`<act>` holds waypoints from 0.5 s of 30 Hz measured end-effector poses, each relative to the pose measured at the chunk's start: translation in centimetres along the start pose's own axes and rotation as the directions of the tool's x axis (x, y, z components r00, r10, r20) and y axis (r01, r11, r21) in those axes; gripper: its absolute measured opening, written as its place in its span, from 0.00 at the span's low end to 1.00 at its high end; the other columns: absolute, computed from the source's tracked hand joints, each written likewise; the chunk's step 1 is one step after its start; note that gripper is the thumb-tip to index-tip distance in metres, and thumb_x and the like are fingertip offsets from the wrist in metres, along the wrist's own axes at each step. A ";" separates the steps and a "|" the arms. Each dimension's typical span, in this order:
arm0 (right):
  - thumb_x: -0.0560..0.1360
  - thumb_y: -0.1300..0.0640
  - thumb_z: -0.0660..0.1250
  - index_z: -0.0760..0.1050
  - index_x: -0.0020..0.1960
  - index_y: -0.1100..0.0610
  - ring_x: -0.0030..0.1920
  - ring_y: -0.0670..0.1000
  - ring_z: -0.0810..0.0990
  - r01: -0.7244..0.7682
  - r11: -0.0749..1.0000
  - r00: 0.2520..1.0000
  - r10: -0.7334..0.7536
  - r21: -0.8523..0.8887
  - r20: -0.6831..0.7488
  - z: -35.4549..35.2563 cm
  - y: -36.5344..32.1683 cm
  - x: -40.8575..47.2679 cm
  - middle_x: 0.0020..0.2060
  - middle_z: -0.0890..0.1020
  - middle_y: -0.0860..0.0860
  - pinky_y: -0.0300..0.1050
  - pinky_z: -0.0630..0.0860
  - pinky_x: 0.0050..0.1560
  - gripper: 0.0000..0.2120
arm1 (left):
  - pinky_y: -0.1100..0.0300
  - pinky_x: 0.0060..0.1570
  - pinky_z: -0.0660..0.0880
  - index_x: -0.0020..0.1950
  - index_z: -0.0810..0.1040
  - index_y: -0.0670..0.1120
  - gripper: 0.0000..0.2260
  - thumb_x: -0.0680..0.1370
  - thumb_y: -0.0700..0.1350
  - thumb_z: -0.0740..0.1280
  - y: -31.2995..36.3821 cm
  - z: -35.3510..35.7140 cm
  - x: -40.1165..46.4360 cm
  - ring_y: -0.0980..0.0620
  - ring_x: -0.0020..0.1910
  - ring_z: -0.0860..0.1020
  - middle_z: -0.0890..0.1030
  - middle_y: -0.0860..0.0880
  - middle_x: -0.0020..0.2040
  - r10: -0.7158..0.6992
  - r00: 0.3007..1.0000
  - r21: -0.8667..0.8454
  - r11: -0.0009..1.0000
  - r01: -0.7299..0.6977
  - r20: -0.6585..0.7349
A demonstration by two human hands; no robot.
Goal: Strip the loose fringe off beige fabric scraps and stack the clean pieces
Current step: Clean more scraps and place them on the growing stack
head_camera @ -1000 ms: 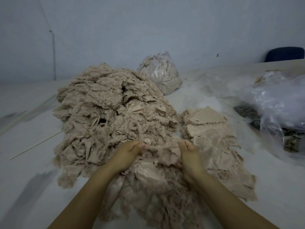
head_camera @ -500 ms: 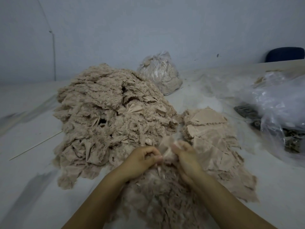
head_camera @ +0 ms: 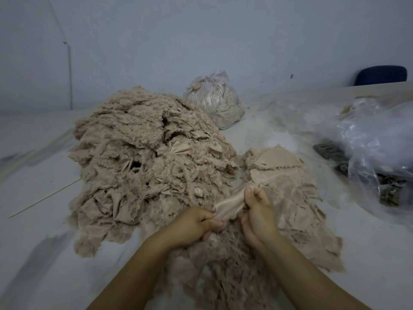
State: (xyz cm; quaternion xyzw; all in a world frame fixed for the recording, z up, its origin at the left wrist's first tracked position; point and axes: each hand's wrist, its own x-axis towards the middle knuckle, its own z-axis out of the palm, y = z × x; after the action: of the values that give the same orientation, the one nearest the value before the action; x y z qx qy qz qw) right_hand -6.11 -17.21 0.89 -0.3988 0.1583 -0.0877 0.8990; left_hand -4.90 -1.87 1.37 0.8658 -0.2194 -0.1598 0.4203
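A large heap of frayed beige fabric scraps (head_camera: 145,157) covers the table's middle left. A flatter stack of beige pieces (head_camera: 288,180) lies to its right. Between my hands stretches one smooth beige scrap (head_camera: 228,208). My left hand (head_camera: 192,227) grips its lower left end with curled fingers. My right hand (head_camera: 257,211) pinches its upper right end just in front of the stack. Loose fringe and fluff (head_camera: 225,269) is piled under and in front of both hands.
A tied clear bag of beige scraps (head_camera: 214,101) stands behind the heap. A crumpled clear plastic bag (head_camera: 375,139) with dark pieces lies at the right. A thin stick (head_camera: 44,198) rests on the white table (head_camera: 38,231) at left. A blue chair back (head_camera: 380,76) shows far right.
Both hands came together at the heap's front and lifted one scrap. They now pull it taut between them, the left hand lower and nearer, the right hand by the stack.
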 end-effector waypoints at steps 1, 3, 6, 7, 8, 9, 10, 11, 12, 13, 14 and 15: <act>0.81 0.62 0.57 0.70 0.42 0.59 0.36 0.49 0.74 -0.009 1.000 1.000 0.009 0.012 -0.028 0.0 0.2 -0.1 0.35 0.74 0.53 0.42 0.75 0.40 0.10 | 0.70 0.31 0.65 0.25 0.73 0.49 0.20 0.77 0.48 0.68 0.0 -0.4 0.0 0.61 0.22 0.67 0.71 0.56 0.20 -0.004 0.999 0.009 1.000 0.003 0.045; 0.82 0.60 0.56 0.70 0.45 0.58 0.38 0.49 0.75 -0.035 0.999 0.994 0.037 0.013 -0.106 0.1 0.1 -0.1 0.39 0.75 0.54 0.43 0.74 0.41 0.09 | 0.66 0.33 0.67 0.27 0.77 0.52 0.16 0.76 0.48 0.69 0.1 -1.2 -0.1 0.57 0.25 0.69 0.74 0.55 0.24 -0.032 0.984 0.045 0.999 0.025 0.176; 0.83 0.57 0.54 0.70 0.50 0.58 0.36 0.51 0.74 -0.035 0.990 0.986 0.012 -0.136 -0.168 -0.2 -1.3 0.6 0.40 0.74 0.55 0.44 0.75 0.31 0.08 | 0.59 0.39 0.72 0.33 0.82 0.56 0.10 0.75 0.48 0.71 -0.7 -2.2 -0.9 0.57 0.30 0.74 0.79 0.56 0.29 -0.108 0.950 0.176 0.983 0.058 0.294; 0.83 0.58 0.55 0.71 0.50 0.58 0.36 0.52 0.75 -0.038 0.983 0.991 0.014 -0.178 -0.132 -0.2 -1.7 0.8 0.41 0.75 0.56 0.47 0.78 0.35 0.08 | 0.59 0.42 0.73 0.37 0.83 0.55 0.05 0.74 0.49 0.72 -1.0 -2.4 -1.0 0.58 0.33 0.76 0.81 0.56 0.33 -0.115 0.963 0.180 0.981 0.072 0.244; 0.83 0.59 0.55 0.72 0.49 0.58 0.38 0.54 0.77 -0.051 0.979 0.997 0.037 -0.197 -0.074 -0.1 -1.9 0.7 0.42 0.77 0.57 0.51 0.80 0.42 0.08 | 0.61 0.46 0.74 0.42 0.83 0.53 0.04 0.72 0.52 0.73 -1.1 -2.5 -1.0 0.59 0.38 0.78 0.82 0.56 0.39 -0.101 0.985 0.160 0.984 0.077 0.142; 0.82 0.59 0.56 0.73 0.49 0.58 0.41 0.55 0.79 -0.075 0.978 0.997 0.075 -0.194 -0.004 0.1 -1.9 0.5 0.44 0.78 0.58 0.55 0.80 0.46 0.08 | 0.65 0.48 0.74 0.48 0.82 0.52 0.09 0.72 0.54 0.72 -1.2 -2.2 -0.7 0.62 0.42 0.78 0.82 0.57 0.45 -0.074 0.997 0.099 0.992 0.073 0.005; 0.82 0.59 0.56 0.74 0.50 0.58 0.42 0.56 0.80 -0.099 0.979 0.992 0.112 -0.179 0.065 0.3 -1.7 0.2 0.45 0.80 0.59 0.55 0.80 0.45 0.08 | 0.69 0.50 0.73 0.53 0.81 0.53 0.12 0.72 0.57 0.70 -0.9 -1.8 -0.3 0.64 0.47 0.78 0.81 0.57 0.51 -0.050 0.991 0.001 0.999 0.051 -0.122; 0.82 0.58 0.57 0.74 0.52 0.59 0.42 0.56 0.81 -0.117 0.981 0.982 0.138 -0.157 0.131 0.5 -1.4 -0.1 0.45 0.81 0.59 0.53 0.81 0.43 0.08 | 0.70 0.53 0.73 0.58 0.78 0.54 0.16 0.73 0.59 0.67 -0.4 -1.2 0.1 0.64 0.52 0.77 0.80 0.56 0.56 -0.041 0.981 -0.105 0.994 0.021 -0.188; 0.81 0.58 0.58 0.74 0.53 0.60 0.41 0.55 0.82 -0.126 0.983 0.971 0.150 -0.134 0.185 0.7 -1.1 -0.4 0.43 0.82 0.59 0.50 0.82 0.40 0.08 | 0.68 0.55 0.72 0.61 0.76 0.53 0.19 0.74 0.60 0.65 0.4 -0.5 0.6 0.61 0.54 0.77 0.79 0.55 0.58 -0.039 0.982 -0.214 0.977 -0.002 -0.184; 0.81 0.58 0.58 0.75 0.53 0.60 0.40 0.54 0.82 -0.114 0.985 0.966 0.140 -0.129 0.219 0.8 -0.9 -0.5 0.41 0.83 0.58 0.48 0.81 0.38 0.08 | 0.65 0.54 0.74 0.60 0.77 0.50 0.19 0.75 0.60 0.63 1.0 0.4 0.9 0.59 0.53 0.78 0.81 0.54 0.56 -0.019 0.990 -0.321 0.947 -0.028 -0.141; 0.81 0.58 0.59 0.75 0.51 0.60 0.38 0.52 0.82 -0.065 0.984 0.968 0.102 -0.163 0.228 0.7 -0.9 -0.6 0.39 0.83 0.56 0.46 0.80 0.36 0.08 | 0.63 0.49 0.75 0.54 0.79 0.48 0.17 0.75 0.58 0.63 1.5 1.4 1.1 0.57 0.47 0.80 0.82 0.53 0.49 0.000 0.994 -0.393 0.919 -0.045 -0.113; 0.80 0.58 0.60 0.75 0.50 0.59 0.36 0.50 0.82 0.018 0.973 0.974 0.035 -0.231 0.222 0.5 -1.1 -0.5 0.37 0.83 0.55 0.43 0.79 0.34 0.07 | 0.63 0.41 0.74 0.46 0.80 0.46 0.15 0.75 0.56 0.64 1.7 2.0 1.2 0.55 0.39 0.78 0.81 0.52 0.41 0.002 0.990 -0.443 0.894 -0.065 -0.142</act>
State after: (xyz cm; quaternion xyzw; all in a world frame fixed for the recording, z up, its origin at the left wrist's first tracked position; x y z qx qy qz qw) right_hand -6.41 -17.42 2.12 -0.5075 0.0664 -0.0189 0.8589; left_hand -5.17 -4.74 1.40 0.7513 -0.1622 -0.1383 0.6245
